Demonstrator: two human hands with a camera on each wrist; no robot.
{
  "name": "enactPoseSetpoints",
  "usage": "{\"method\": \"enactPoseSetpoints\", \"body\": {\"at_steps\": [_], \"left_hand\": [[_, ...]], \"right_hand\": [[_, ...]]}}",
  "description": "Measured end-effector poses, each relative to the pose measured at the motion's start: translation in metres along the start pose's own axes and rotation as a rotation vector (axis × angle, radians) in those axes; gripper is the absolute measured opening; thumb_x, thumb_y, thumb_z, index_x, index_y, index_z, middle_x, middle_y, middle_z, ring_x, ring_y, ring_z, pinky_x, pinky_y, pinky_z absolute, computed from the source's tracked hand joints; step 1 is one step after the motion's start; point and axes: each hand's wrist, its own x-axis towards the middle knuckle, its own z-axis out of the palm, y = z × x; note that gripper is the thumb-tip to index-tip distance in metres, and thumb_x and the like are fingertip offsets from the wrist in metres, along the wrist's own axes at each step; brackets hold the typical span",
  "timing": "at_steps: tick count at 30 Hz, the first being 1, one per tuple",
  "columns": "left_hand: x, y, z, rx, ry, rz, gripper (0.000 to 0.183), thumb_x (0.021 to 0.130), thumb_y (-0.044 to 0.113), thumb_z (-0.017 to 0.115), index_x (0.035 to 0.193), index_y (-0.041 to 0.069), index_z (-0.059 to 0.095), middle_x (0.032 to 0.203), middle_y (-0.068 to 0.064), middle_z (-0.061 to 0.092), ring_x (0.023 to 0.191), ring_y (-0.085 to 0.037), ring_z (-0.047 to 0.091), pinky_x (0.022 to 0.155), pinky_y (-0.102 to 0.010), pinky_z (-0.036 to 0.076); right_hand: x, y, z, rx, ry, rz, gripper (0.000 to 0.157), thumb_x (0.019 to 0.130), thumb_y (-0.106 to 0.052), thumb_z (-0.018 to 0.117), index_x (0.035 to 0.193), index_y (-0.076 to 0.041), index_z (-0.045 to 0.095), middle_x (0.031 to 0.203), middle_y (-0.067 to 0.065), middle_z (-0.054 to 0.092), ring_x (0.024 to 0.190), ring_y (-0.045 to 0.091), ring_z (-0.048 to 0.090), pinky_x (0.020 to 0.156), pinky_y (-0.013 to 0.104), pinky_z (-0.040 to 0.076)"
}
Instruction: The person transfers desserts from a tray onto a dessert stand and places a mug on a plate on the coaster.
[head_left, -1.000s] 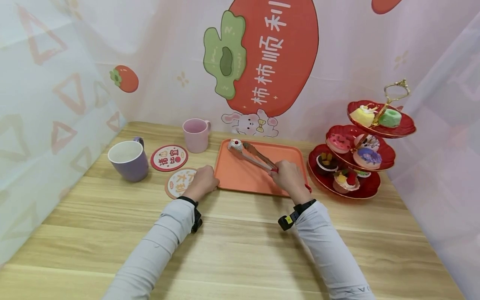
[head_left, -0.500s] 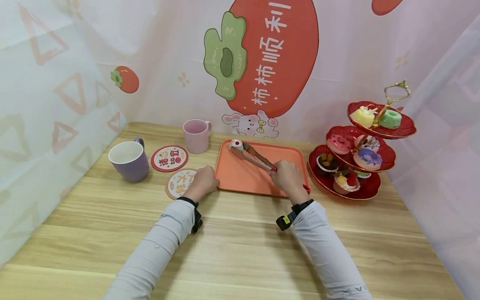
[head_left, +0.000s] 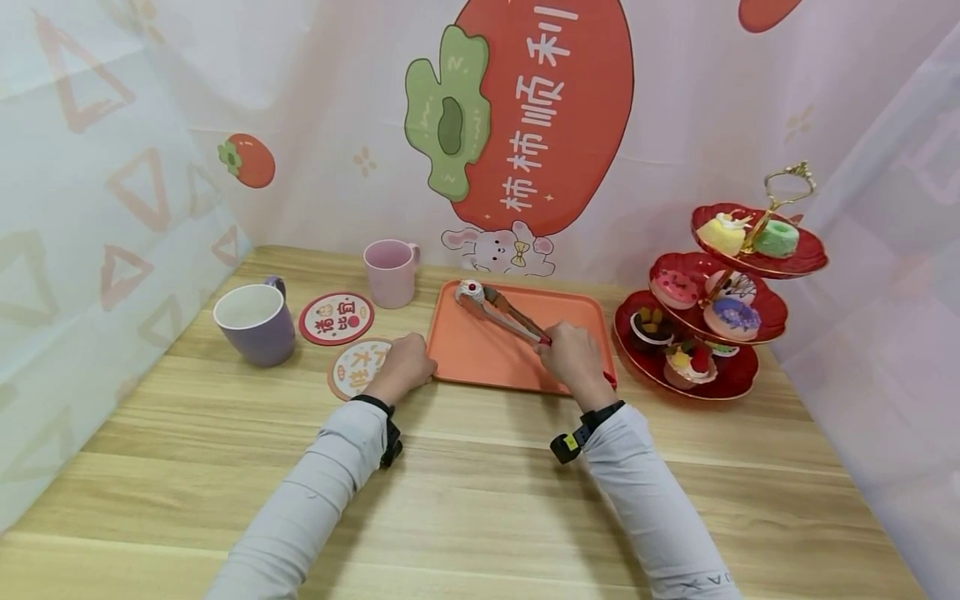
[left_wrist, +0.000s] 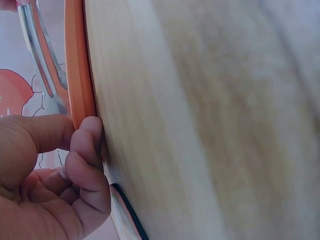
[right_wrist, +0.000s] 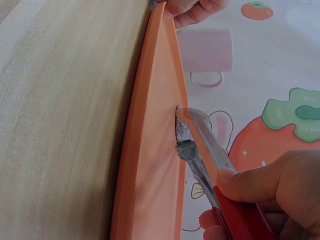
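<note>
My left hand point(head_left: 405, 367) pinches the near left corner of the orange tray point(head_left: 517, 367) between thumb and fingers, as the left wrist view shows. My right hand point(head_left: 576, 358) grips the red handle of the metal tongs point(right_wrist: 212, 175). Over the far left part of the tray, the tongs' tips stand on either side of a small dessert point(head_left: 471, 290) with a white top and a red cherry. In the right wrist view the tips touch it or nearly so, and most of the dessert is hidden behind them.
Right of the tray stands a three-tier red stand point(head_left: 738, 387) with several cakes and doughnuts. A purple mug point(head_left: 262, 337), a pink mug point(head_left: 392, 279) and two round coasters point(head_left: 337, 319) are on the left. A patterned curtain point(head_left: 322, 192) hangs behind the wooden table point(head_left: 480, 500).
The tongs' arms have come closer together around the dessert, and my right hand has shifted slightly left. My left hand stays on the tray's corner.
</note>
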Motion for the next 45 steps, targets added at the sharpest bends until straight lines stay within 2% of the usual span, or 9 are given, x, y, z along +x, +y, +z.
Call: {"method": "enactPoseSetpoints", "body": {"at_steps": [8, 12, 21, 35, 42, 45], "left_hand": [[0.000, 0.000, 0.000, 0.000, 0.002, 0.013, 0.029, 0.084, 0.004, 0.056, 0.055, 0.007, 0.054, 0.045, -0.003, 0.048, 0.039, -0.016, 0.043, 0.045, -0.027, 0.032], [0.000, 0.000, -0.001, 0.001, 0.004, 0.016, 0.027, 0.083, 0.004, 0.056, 0.056, 0.006, 0.057, 0.046, -0.004, 0.051, 0.040, -0.017, 0.045, 0.045, -0.027, 0.032], [0.001, 0.001, -0.001, 0.021, -0.002, 0.012, 0.023, 0.083, 0.005, 0.056, 0.060, 0.005, 0.058, 0.048, -0.005, 0.052, 0.043, -0.018, 0.048, 0.046, -0.027, 0.034], [0.000, 0.002, 0.000, 0.034, 0.007, 0.017, 0.023, 0.082, 0.004, 0.055, 0.059, 0.006, 0.056, 0.050, -0.005, 0.052, 0.044, -0.018, 0.048, 0.047, -0.027, 0.035], [-0.002, 0.002, -0.001, 0.034, 0.001, 0.004, 0.023, 0.084, 0.005, 0.056, 0.061, 0.005, 0.058, 0.050, -0.004, 0.054, 0.044, -0.017, 0.049, 0.047, -0.027, 0.036], [-0.001, 0.002, -0.001, 0.035, -0.002, 0.002, 0.023, 0.084, 0.005, 0.056, 0.060, 0.005, 0.059, 0.048, -0.004, 0.054, 0.043, -0.017, 0.049, 0.047, -0.027, 0.036]], "right_hand": [[-0.004, 0.002, 0.000, -0.002, 0.010, -0.005, 0.017, 0.084, -0.023, 0.070, 0.078, -0.008, 0.067, 0.058, 0.002, 0.049, 0.053, 0.020, 0.045, 0.047, 0.031, 0.031], [-0.008, 0.005, -0.003, 0.025, 0.026, -0.012, 0.015, 0.084, -0.022, 0.070, 0.083, -0.007, 0.069, 0.061, 0.003, 0.052, 0.053, 0.021, 0.046, 0.047, 0.031, 0.032], [-0.019, 0.014, -0.011, -0.001, 0.061, -0.012, 0.015, 0.084, -0.024, 0.070, 0.088, -0.010, 0.072, 0.069, 0.003, 0.058, 0.056, 0.022, 0.048, 0.050, 0.034, 0.035], [-0.048, 0.029, -0.027, 0.029, 0.054, -0.040, 0.014, 0.085, -0.020, 0.068, 0.091, -0.008, 0.071, 0.058, 0.001, 0.050, 0.045, 0.017, 0.040, 0.042, 0.029, 0.029], [-0.062, 0.032, -0.035, 0.038, 0.037, -0.050, 0.020, 0.085, -0.018, 0.068, 0.101, -0.006, 0.071, 0.055, 0.000, 0.047, 0.043, 0.016, 0.037, 0.040, 0.028, 0.027], [-0.068, 0.033, -0.038, 0.032, 0.031, -0.063, 0.018, 0.084, -0.015, 0.069, 0.099, -0.006, 0.071, 0.054, -0.002, 0.046, 0.044, 0.016, 0.037, 0.041, 0.028, 0.027]]}}
